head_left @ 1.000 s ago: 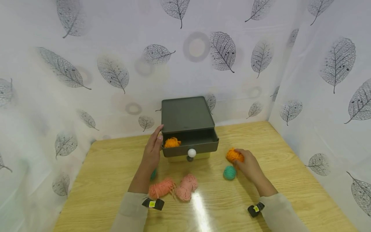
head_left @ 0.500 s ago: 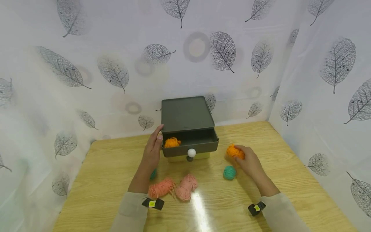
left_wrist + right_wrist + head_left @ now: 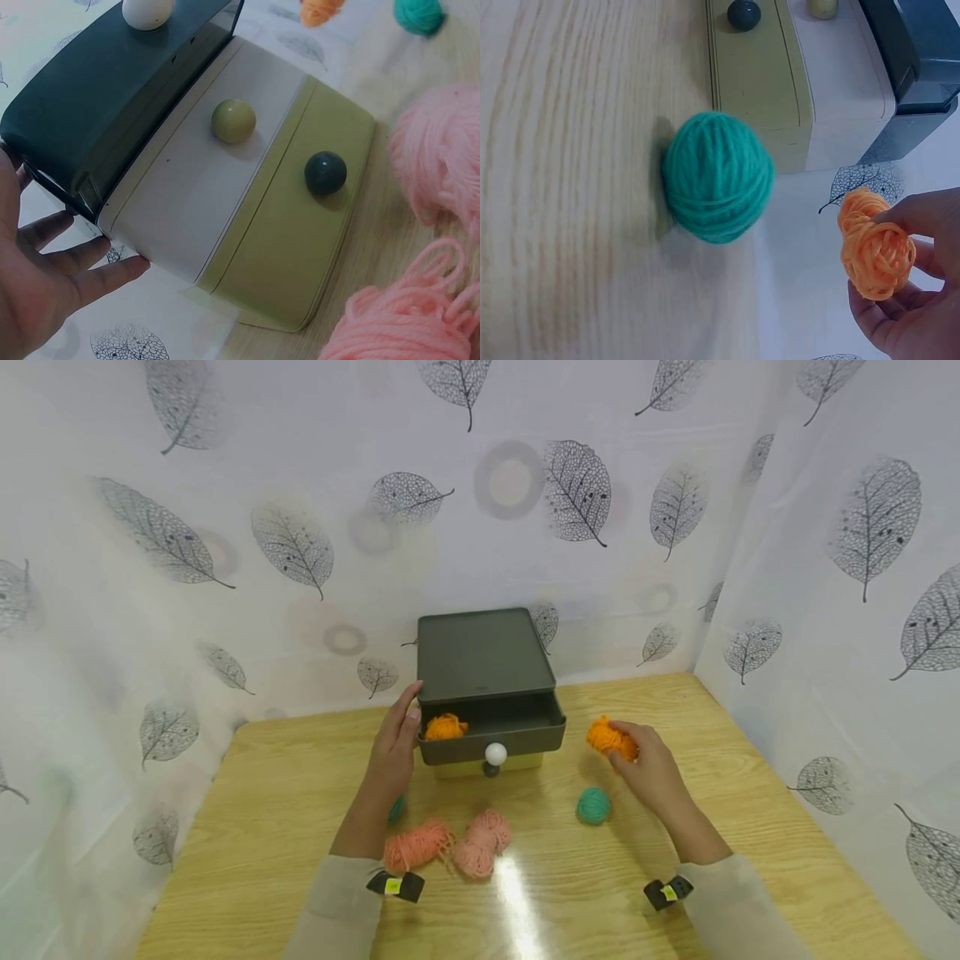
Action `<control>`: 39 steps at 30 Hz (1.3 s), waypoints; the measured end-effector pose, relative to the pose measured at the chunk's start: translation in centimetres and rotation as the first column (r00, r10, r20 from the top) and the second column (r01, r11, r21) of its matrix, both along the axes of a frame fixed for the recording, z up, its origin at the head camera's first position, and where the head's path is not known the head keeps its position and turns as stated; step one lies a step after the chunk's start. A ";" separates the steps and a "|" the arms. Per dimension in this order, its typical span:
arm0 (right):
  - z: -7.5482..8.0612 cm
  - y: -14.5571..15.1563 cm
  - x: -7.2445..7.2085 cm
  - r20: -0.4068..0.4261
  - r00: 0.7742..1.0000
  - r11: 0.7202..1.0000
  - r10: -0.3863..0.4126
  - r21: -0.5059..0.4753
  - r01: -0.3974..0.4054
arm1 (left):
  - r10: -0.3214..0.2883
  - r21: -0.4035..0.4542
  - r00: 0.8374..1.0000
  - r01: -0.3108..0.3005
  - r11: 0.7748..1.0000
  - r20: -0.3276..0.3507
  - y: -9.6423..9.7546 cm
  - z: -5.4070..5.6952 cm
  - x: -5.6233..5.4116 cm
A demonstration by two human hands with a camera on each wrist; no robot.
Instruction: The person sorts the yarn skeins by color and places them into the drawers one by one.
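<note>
My right hand (image 3: 651,770) pinches a small orange yarn skein (image 3: 604,737) between thumb and fingers, raised over the table to the right of a small drawer cabinet (image 3: 483,652). In the right wrist view that orange skein (image 3: 877,251) is wound into a lumpy bundle. The fairly straight fingers of my left hand (image 3: 392,752) rest against the cabinet's left side, beside the pulled-out dark top drawer (image 3: 528,743). Inside this drawer, at its left end, lies another orange yarn bundle (image 3: 446,727). Two lower drawers, a whitish one (image 3: 187,172) and an olive one (image 3: 289,217), are closed.
A green yarn ball (image 3: 593,806) lies on the wooden table (image 3: 262,827) in front of my right hand. Two pink skeins, one coral (image 3: 415,846) and one paler (image 3: 482,845), lie before the cabinet. Another green ball (image 3: 397,810) is partly hidden by my left forearm.
My right hand has lifted the orange skein up from the table, slightly away from the green ball. The left hand stays against the cabinet.
</note>
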State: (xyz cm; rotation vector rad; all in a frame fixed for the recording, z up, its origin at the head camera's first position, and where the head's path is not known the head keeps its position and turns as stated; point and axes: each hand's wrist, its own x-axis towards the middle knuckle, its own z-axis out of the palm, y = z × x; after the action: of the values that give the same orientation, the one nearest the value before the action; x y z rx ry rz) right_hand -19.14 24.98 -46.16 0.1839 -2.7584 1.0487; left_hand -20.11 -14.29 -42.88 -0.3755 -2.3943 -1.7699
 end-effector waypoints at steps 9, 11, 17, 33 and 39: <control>1.4 -0.4 0.0 -0.061 0.998 1.000 0.017 -0.012 -0.017 | -0.019 -0.014 0.999 0.020 1.000 0.030 0.5 2.9 1.8; 1.8 -0.5 -0.1 -0.073 0.997 0.999 0.024 -0.023 -0.026 | -0.022 -0.008 0.999 0.023 1.000 0.028 0.4 2.9 1.8; 2.7 -1.0 -0.1 -0.116 0.992 0.997 0.048 -0.052 -0.055 | -0.027 0.003 0.999 0.027 1.000 0.019 0.4 2.8 1.8; 5.4 -2.2 0.6 -0.203 0.976 0.993 0.074 -0.075 -0.091 | 0.010 -0.022 1.000 -0.010 1.000 -0.015 -0.4 -0.9 -0.4; 6.3 -2.7 0.7 -0.228 0.970 0.992 0.081 -0.071 -0.100 | 0.013 -0.020 1.000 -0.013 1.000 -0.021 -0.3 -0.7 -0.2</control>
State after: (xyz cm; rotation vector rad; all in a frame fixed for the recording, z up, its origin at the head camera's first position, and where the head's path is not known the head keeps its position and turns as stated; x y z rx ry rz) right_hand -18.48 22.29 -39.81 0.3950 -2.5207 1.0872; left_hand -20.34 -14.58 -43.58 -0.3787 -2.3962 -1.7291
